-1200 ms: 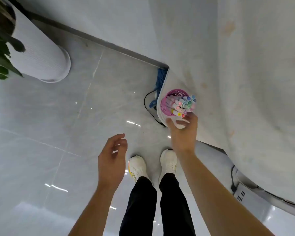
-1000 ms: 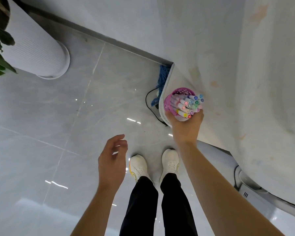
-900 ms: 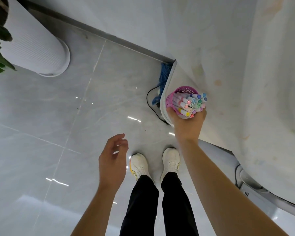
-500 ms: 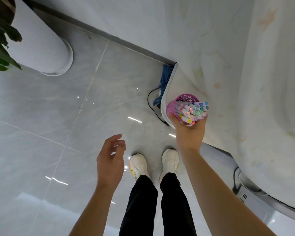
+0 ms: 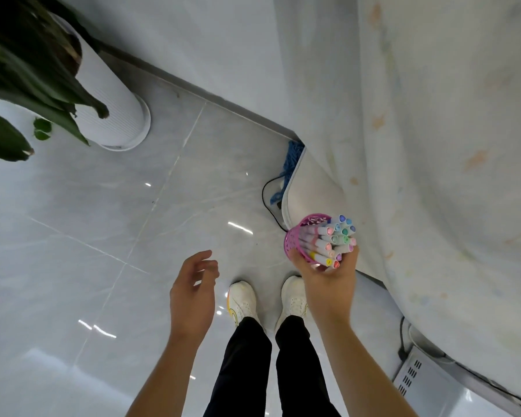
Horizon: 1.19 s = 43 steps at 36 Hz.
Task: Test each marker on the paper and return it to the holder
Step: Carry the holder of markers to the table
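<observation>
Head: holder (image 5: 292, 242) w/in curled R fingers (image 5: 351, 260)

Glossy grey tiled floor (image 5: 133, 221), white ribbed planter (image 5: 115, 115), two white shoes (image 5: 242, 299), black cable (image 5: 265, 200), blue stringy bundle (image 5: 292, 158) by the cloth-draped desk (image 5: 307, 191)

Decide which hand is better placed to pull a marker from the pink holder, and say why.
Left, probably. The right hand grips the pink holder of markers; the left hand hangs free, holding nothing.

I count: one pink holder (image 5: 293, 246); markers (image 5: 324, 245) in it, over a dozen caps, exact number unclear; two hands, left hand (image 5: 193, 296), right hand (image 5: 328, 285); two white shoes (image 5: 242, 300); one plant pot (image 5: 112, 109).
</observation>
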Each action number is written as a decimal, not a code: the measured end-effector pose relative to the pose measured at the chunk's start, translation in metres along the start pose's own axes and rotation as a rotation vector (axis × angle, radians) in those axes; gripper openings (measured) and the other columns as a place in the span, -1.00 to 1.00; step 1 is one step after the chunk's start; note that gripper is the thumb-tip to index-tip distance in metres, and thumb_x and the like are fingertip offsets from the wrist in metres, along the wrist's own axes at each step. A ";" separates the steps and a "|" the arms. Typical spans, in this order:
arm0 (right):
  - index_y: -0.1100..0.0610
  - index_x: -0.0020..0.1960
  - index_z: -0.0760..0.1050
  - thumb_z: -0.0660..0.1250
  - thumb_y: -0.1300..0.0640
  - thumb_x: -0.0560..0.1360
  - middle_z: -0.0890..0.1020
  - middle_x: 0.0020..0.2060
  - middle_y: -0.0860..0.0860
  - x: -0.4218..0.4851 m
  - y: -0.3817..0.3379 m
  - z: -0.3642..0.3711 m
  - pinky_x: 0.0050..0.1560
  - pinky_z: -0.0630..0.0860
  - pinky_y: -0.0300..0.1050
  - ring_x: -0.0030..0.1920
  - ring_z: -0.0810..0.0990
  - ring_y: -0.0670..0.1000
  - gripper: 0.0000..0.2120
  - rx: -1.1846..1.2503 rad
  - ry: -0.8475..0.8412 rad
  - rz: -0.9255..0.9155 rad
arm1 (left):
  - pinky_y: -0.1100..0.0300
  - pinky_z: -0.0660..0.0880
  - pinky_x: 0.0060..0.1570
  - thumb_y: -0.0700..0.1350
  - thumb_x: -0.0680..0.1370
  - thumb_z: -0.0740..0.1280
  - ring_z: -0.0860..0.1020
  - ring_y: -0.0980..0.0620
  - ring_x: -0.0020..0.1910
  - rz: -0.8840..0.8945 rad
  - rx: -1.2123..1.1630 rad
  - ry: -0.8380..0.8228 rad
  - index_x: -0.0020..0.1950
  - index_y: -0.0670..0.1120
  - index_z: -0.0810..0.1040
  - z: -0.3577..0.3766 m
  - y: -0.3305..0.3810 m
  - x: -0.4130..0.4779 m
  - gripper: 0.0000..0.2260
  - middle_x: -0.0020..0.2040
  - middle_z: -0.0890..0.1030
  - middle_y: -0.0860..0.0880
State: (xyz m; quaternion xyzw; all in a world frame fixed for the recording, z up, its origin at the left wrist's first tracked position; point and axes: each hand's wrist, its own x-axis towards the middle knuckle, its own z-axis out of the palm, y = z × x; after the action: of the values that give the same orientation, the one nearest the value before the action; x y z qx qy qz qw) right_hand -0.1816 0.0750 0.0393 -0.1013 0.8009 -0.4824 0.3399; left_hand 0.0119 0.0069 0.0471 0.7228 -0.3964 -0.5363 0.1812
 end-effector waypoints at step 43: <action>-0.33 0.22 0.50 0.76 0.05 0.20 0.72 0.04 -0.26 -0.157 -0.197 -0.029 0.02 0.62 -0.19 0.02 0.69 -0.25 -0.27 -0.342 -0.772 -0.424 | 0.07 0.60 0.01 -0.13 0.62 0.29 0.68 0.09 -0.08 -0.003 -0.564 0.691 0.15 0.12 0.60 -0.192 0.007 -0.278 -0.80 0.01 0.68 0.00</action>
State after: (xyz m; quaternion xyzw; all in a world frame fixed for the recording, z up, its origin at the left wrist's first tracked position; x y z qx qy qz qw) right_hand -0.1152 0.0713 0.2839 -0.4894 0.6454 -0.3293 0.4853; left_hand 0.1546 0.1846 0.2959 0.7825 -0.1497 -0.3507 0.4922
